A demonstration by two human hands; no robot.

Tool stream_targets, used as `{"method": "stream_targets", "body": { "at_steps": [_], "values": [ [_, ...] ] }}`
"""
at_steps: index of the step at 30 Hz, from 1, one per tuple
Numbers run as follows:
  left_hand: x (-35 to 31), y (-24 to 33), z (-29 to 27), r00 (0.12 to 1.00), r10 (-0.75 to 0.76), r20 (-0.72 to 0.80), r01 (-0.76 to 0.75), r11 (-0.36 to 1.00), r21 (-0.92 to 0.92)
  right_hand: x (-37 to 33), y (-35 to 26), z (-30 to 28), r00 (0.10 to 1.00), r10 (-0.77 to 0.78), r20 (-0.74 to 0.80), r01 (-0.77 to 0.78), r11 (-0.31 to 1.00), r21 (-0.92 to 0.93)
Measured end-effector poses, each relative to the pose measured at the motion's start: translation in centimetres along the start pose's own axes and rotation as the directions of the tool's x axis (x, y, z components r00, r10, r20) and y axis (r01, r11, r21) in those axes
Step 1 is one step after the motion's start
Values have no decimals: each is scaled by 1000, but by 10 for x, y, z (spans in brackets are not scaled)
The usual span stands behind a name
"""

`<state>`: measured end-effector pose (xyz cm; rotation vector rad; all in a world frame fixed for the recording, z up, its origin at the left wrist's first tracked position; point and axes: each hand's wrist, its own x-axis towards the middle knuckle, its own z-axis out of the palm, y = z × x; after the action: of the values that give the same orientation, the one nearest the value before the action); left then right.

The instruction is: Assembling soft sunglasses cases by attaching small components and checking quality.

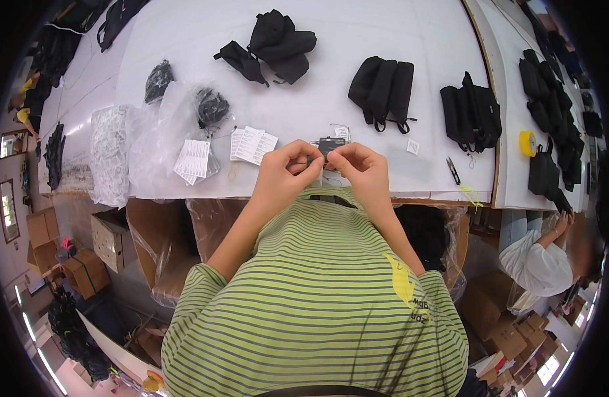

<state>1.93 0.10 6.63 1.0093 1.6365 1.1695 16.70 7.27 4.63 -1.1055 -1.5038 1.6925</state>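
Close to the table's front edge, my left hand (289, 167) and my right hand (362, 165) meet fingertip to fingertip. Both are closed in a pinch over something small and dark, mostly hidden by the fingers. Just beyond them lies a small dark tag (331, 143) with thin cords around it, and a white label (342, 132) is behind that. To the left of my left hand, printed white hang tags (254, 145) lie fanned out. Another stack of white tags (193, 161) sits farther left.
Black pouches (278, 49) lie at the back, with more black bags (384, 92) to the right. Thread snips (454, 171) rest near the right edge. Clear plastic bags (149, 149) cover the left. Yellow tape (528, 143) stands by a co-worker (539, 261). Cardboard boxes (152, 231) are below.
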Motion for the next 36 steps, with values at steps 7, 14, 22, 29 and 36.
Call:
{"method": "stream_targets", "body": {
  "at_steps": [7, 14, 22, 29, 36],
  "values": [
    [-1, -5, -4, 1000, 0, 12, 1, 997, -72, 4, -2, -8, 987, 141, 76, -153, 971, 182],
    [-2, -8, -5, 999, -32, 27, 35, 993, -111, 3, -4, -5, 975, 172, 143, -198, 960, 199],
    [-2, -5, -3, 999, -34, 42, 40, 989, -140, 3, -4, -4, 971, 200, 132, -223, 956, 193],
    [-2, -7, -2, 999, -31, 25, 34, 990, -134, 4, -2, -6, 967, 208, 149, -238, 945, 225],
    [-2, -7, -2, 999, -37, 18, 39, 993, -107, 1, 0, -1, 980, 174, 100, -191, 959, 209]
  ]
}}
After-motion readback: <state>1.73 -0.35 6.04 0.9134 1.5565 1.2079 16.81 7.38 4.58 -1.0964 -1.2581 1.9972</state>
